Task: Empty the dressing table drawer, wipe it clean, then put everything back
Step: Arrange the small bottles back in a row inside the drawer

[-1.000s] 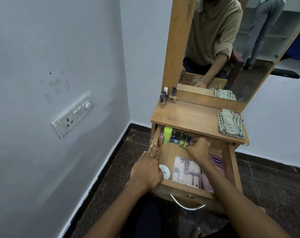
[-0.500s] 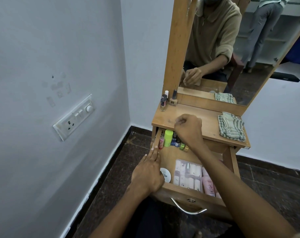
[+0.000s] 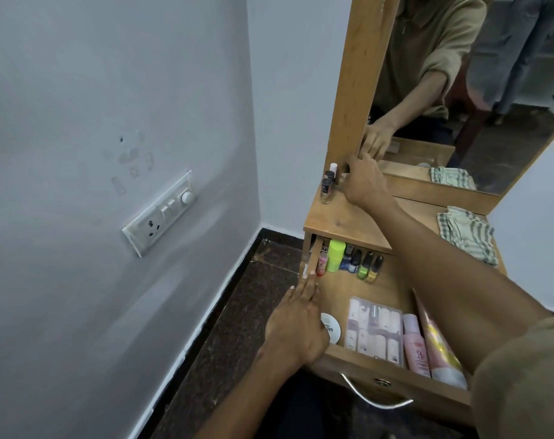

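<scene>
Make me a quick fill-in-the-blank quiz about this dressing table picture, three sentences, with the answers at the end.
1. The left hand rests on the left edge of the open ____.
2. The right hand reaches toward the small bottles standing beside the frame of the ____.
3. The checked cloth lies on the tabletop, on its ____ side.

Answers: drawer; mirror; right

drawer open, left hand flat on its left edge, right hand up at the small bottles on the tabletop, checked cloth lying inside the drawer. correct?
Not the cloth. The head view shows the checked cloth on the tabletop at its right side, not in the drawer. The rest holds: left hand on the left edge, right hand by the small bottles.
</scene>
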